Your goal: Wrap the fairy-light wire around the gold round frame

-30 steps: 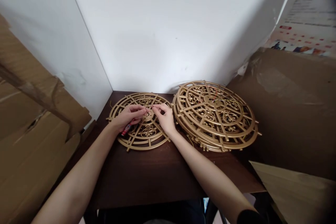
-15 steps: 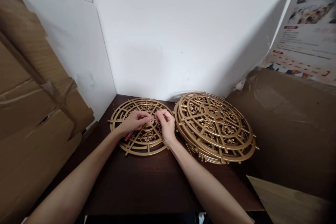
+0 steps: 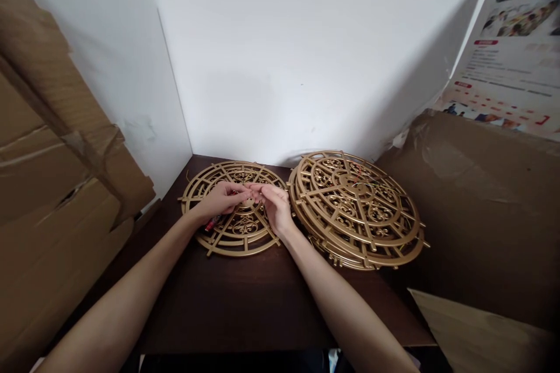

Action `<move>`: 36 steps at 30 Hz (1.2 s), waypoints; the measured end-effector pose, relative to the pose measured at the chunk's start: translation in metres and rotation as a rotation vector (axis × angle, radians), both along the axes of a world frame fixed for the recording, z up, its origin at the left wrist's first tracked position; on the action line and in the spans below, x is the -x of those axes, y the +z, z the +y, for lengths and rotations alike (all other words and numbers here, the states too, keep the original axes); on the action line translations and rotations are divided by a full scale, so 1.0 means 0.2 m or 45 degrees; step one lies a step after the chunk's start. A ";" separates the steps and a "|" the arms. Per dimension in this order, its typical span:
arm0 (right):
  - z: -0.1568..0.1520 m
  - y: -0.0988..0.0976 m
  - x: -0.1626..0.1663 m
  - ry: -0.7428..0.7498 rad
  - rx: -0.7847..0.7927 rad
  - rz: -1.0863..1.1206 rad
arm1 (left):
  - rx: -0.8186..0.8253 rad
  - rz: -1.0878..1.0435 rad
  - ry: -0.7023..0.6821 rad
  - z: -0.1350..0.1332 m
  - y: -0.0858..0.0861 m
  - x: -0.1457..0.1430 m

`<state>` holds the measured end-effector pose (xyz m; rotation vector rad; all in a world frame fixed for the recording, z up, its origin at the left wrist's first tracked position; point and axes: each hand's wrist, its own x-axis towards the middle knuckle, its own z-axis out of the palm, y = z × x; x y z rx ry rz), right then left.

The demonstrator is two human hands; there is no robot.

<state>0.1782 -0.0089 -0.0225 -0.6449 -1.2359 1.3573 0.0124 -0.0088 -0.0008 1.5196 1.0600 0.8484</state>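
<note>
A single gold openwork disc [image 3: 236, 233] lies flat on the dark brown table [image 3: 245, 303]. Both my hands meet over its hub. My left hand [image 3: 221, 201] is curled, with a small red tube [image 3: 213, 222] tucked under its palm, and its fingertips pinch at the centre. My right hand [image 3: 273, 204] is turned palm-up beside it, fingers bent and pinching something too small to name at the same spot. A stack of the same gold discs [image 3: 356, 210] sits to the right, red and green wires showing at its centre.
Flattened cardboard [image 3: 56, 175] leans along the left side. A big brown box [image 3: 485, 210] stands on the right, a printed poster [image 3: 507, 58] above it. White walls close the corner behind the table. A cardboard sheet [image 3: 476, 332] lies at the lower right.
My right hand has rolled from palm-down to palm-up at the disc's hub. The left hand stays put with the red tube. The view has shifted slightly.
</note>
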 end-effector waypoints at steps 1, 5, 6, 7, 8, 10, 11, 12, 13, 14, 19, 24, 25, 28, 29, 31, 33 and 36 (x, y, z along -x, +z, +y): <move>0.00 0.00 0.00 0.001 0.020 0.004 | -0.009 0.023 -0.012 0.00 0.00 0.00; 0.01 -0.02 0.01 -0.002 0.062 0.035 | -0.008 0.078 -0.051 -0.01 0.01 0.00; 0.01 -0.02 0.01 -0.005 0.058 0.037 | 0.000 0.084 -0.051 -0.01 0.02 0.00; 0.01 -0.02 0.02 -0.011 0.046 0.037 | 0.008 0.075 -0.037 -0.01 0.02 0.00; 0.01 -0.02 0.02 -0.017 0.028 0.038 | 0.017 0.048 -0.013 -0.01 0.02 0.00; -0.01 -0.01 0.03 -0.028 -0.012 0.033 | 0.038 -0.065 0.049 -0.01 0.01 0.00; -0.01 -0.01 0.03 -0.030 -0.027 0.023 | 0.053 -0.138 0.078 0.00 0.01 0.00; -0.02 -0.01 0.03 -0.025 -0.037 0.006 | 0.073 -0.205 0.096 0.00 0.00 0.00; -0.02 -0.01 0.04 -0.015 -0.043 -0.017 | 0.094 -0.259 0.103 0.00 0.00 0.00; -0.02 -0.01 0.04 -0.003 -0.047 -0.045 | 0.113 -0.303 0.106 0.00 -0.01 0.00; -0.01 -0.05 0.05 -0.006 -0.066 -0.161 | 0.144 -0.382 0.122 0.00 -0.02 0.01; 0.00 -0.06 0.05 -0.036 -0.067 -0.171 | 0.132 -0.367 0.176 -0.01 -0.01 0.00; 0.00 -0.06 0.05 -0.036 -0.072 -0.173 | 0.134 -0.363 0.180 -0.01 0.00 -0.01; 0.00 -0.06 0.05 -0.025 -0.087 -0.180 | 0.148 -0.363 0.177 -0.01 0.00 -0.01; -0.01 -0.06 0.05 -0.021 -0.093 -0.188 | 0.153 -0.364 0.178 -0.01 0.00 -0.01; -0.01 -0.05 0.05 -0.011 -0.108 -0.215 | 0.160 -0.365 0.176 -0.01 0.00 -0.01; -0.01 -0.05 0.05 0.008 -0.131 -0.242 | 0.164 -0.368 0.168 0.00 0.00 -0.01; -0.02 -0.04 0.05 0.040 -0.162 -0.271 | 0.159 -0.364 0.150 0.00 -0.01 0.00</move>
